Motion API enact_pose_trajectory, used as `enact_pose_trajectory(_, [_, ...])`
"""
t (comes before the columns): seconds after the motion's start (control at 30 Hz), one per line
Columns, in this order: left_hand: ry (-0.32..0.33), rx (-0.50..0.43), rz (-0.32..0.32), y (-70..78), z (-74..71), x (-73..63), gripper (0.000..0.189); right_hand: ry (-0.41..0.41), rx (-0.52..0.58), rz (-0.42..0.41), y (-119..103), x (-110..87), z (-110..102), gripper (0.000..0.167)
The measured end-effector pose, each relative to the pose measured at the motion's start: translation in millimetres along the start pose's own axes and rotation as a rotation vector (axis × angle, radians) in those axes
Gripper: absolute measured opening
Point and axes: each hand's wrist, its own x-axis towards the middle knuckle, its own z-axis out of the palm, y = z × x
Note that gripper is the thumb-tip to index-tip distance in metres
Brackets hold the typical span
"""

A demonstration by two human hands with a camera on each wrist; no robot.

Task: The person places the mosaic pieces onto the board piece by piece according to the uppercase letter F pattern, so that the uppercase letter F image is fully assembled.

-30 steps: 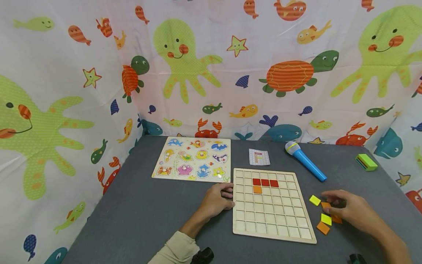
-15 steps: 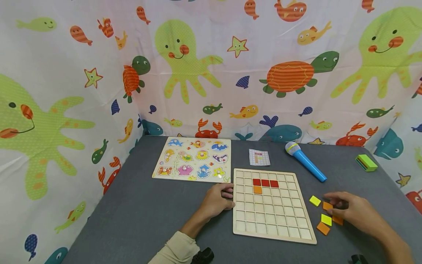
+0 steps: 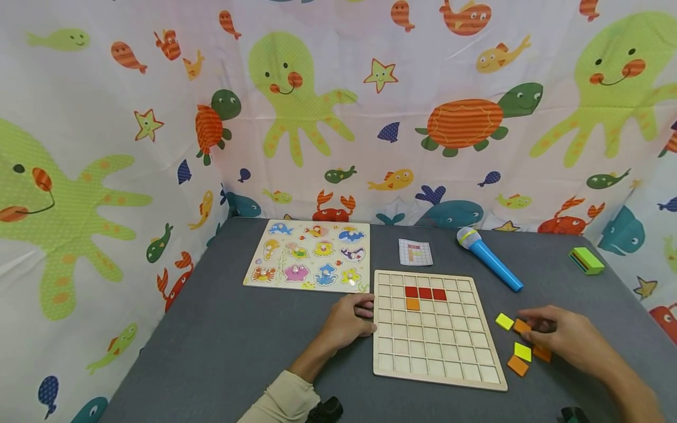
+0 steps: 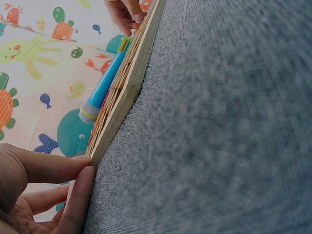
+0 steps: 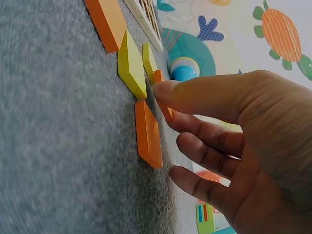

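Left hand (image 3: 349,320): fingers curled, holding the left edge of the wooden grid board (image 3: 436,338) between thumb and fingers; the left wrist view shows the tips meeting at the wood. We find the board flat on the gray table surface (image 3: 211,358), between the two hands.

Right hand (image 3: 563,335): narrow grip, thumb and fingers pinching an orange square tile (image 3: 520,326) right of the board. We cannot tell whether this tile is clear of the table.

Loose tiles around it: one yellow tile (image 3: 505,321) just beside, toward the board; a second yellow tile (image 3: 522,352) nearer the person, lying between two more orange tiles (image 3: 518,365).

On the board we count three red tiles (image 3: 425,292) side by side in the second row from the far edge, with one seated orange tile (image 3: 412,304) directly below the leftmost.

Beyond the board we record a grid-pattern card (image 3: 415,252) and a blue toy microphone (image 3: 492,258); at far left, a sea-animal peg puzzle (image 3: 288,252); at far right, a green block (image 3: 587,260).
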Motion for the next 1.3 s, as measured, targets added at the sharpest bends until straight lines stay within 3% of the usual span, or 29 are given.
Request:
enact_pose_trajectory(0.9, [0.003,-0.026,-0.002,1.7,0.6,0.9,0.062,0.046,0.014,-0.231,-57,16.3,18,0.038])
enact_pose_trajectory(1.3, [0.006,-0.024,-0.006,1.0,0.8,0.7,0.061,-0.010,0.069,-0.280,-88,25.3,28,0.037])
